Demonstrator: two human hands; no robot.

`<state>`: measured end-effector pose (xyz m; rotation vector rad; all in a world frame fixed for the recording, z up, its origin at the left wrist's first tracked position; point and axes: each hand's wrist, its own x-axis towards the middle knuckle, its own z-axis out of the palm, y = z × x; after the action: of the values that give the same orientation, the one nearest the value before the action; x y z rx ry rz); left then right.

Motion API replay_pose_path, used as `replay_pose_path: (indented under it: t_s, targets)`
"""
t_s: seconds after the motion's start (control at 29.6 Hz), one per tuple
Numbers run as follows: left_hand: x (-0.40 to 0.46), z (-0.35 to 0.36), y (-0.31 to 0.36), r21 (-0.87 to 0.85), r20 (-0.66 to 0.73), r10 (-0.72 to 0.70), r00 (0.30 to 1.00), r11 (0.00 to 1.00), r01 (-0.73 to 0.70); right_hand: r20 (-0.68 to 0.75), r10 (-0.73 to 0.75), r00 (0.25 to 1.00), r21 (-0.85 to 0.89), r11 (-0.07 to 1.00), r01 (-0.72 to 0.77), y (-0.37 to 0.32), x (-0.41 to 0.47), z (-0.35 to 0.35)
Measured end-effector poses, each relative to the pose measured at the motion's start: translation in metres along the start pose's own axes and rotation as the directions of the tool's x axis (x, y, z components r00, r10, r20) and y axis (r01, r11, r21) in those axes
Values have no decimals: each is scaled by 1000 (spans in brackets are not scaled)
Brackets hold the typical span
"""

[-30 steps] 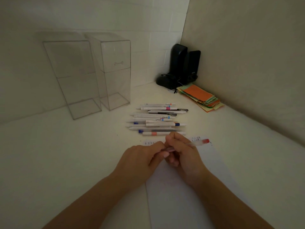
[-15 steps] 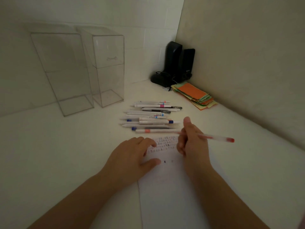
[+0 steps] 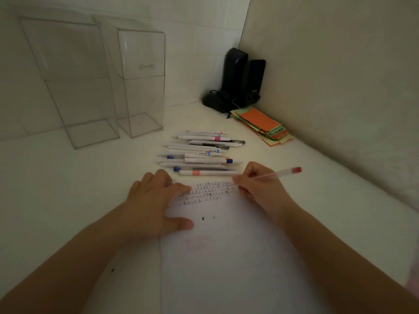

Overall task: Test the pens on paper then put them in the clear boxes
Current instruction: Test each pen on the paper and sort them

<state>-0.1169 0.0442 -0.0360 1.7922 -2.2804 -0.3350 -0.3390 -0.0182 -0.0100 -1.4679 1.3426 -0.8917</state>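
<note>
A white sheet of paper (image 3: 229, 257) lies in front of me, with rows of small marks near its far edge. My left hand (image 3: 156, 200) rests flat on the paper's upper left part, fingers spread. My right hand (image 3: 258, 186) grips a clear pen with a red end (image 3: 281, 173), its tip down at the marks on the paper's right side. Several white pens (image 3: 201, 152) lie in a heap just beyond the paper. Two tall clear boxes (image 3: 90, 134) (image 3: 142, 123) stand side by side at the back left.
Black speakers (image 3: 240, 80) with a cable stand in the far corner. A stack of coloured paper slips (image 3: 263, 125), orange on top, lies next to the right wall. The white desk (image 3: 68, 189) stretches out to the left of my arm.
My hands have parted from the pen they held together. The left hand went down flat on the paper. The right hand brought the pen's tip to the paper.
</note>
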Motion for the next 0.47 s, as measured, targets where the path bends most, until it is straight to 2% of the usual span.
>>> replay_pose_path:
  t_s: [0.1,0.14,0.24,0.3,0.37,0.47]
  targets:
    - [4,11,8,-111,-267,148,952,977,-183,-75,-83,994,-23,996,82,7,3,5]
    - [6,15,12,-102,-300,180,937,970,-219,-93,-109,990,-27,994,107,9,3,7]
    - [13,23,19,-44,-267,201,943,974,-220,-127,-134,983,-72,989,126,11,-3,12]
    - [15,24,17,-54,-202,145,969,986,-159,-127,-136,983,-81,989,126,12,-5,13]
    - [15,24,15,-77,-146,108,983,990,-120,-86,-149,985,-82,986,142,10,-4,13]
    - [17,24,14,-87,-151,105,983,989,-119,5,-165,986,-102,981,165,8,3,16]
